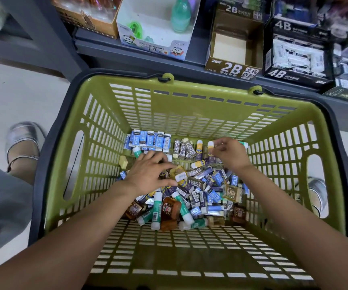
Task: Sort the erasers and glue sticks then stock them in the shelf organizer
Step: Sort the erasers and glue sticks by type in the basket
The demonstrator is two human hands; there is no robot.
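1. Both forearms reach from the bottom edge down into a green basket (pixel 190 114) with slotted walls, which sits inside a dark outer rim.
2. On the basket floor lies a loose pile of erasers (pixel 208 185) in blue, purple and brown wrappers, mixed with glue sticks (pixel 156 208) that have green bodies and white caps.
3. Against the far wall, a row of blue erasers (pixel 150 140) stands side by side, and just to its right stands a row of 2B erasers (pixel 184 150).
4. Left hand (pixel 148 174) rests palm down on the pile, fingers spread and bent; its thumb and fingertips touch a small yellow-brown eraser (pixel 177 171), though I cannot tell whether they grip it.
5. Right hand (pixel 228 153) is held near the far wall, well apart from the left, and pinches a small stick with a white cap (pixel 210 146) between thumb and fingers.
6. Beyond the basket, a dark shelf (pixel 139 53) carries an open 2B box (pixel 232 55), a 4B box (pixel 296 57) of packed erasers, and a white pencil sharpener box (pixel 154 45).
7. Silver shoes (pixel 23 141) stand on the pale floor to either side.
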